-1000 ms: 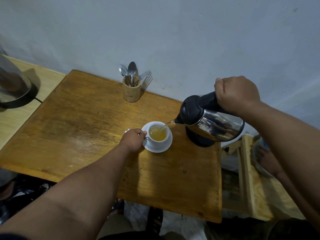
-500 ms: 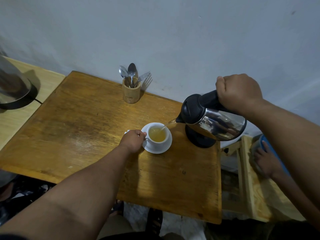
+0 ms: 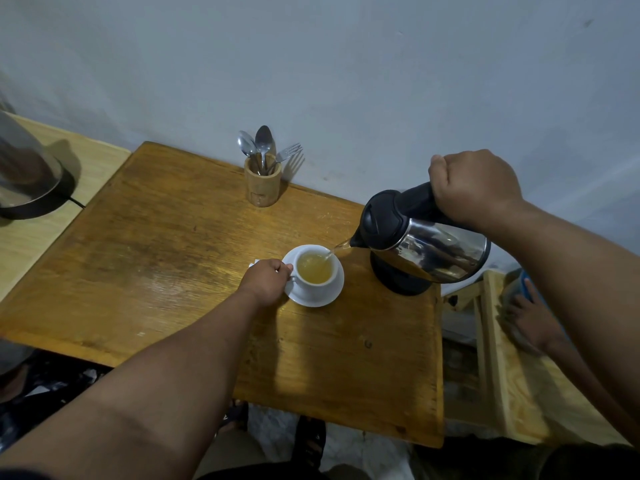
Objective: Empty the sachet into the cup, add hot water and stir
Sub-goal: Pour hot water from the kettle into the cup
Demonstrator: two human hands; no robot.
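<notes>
A white cup [image 3: 317, 289] stands on a white saucer [image 3: 334, 295] on the wooden table [image 3: 156, 271], holding yellowish liquid. My left hand [image 3: 265, 280] grips the cup's handle. My right hand [image 3: 474, 187] grips the black handle of a steel kettle [image 3: 426, 247], tilted left above its black base [image 3: 398, 284]. A thin stream of water runs from the spout into the cup. A white scrap, perhaps the sachet [image 3: 254, 263], peeks out behind my left hand.
A wooden holder [image 3: 262, 185] with spoons and a fork stands at the table's back edge by the wall. A second steel kettle [image 3: 24, 174] sits on the pale table at left. Another person's hand [image 3: 533, 323] rests on a wooden stool at right.
The kettle keeps pouring and the liquid in the cup has risen slightly. Both hands stay in place; the other person's hand at right has shifted a little.
</notes>
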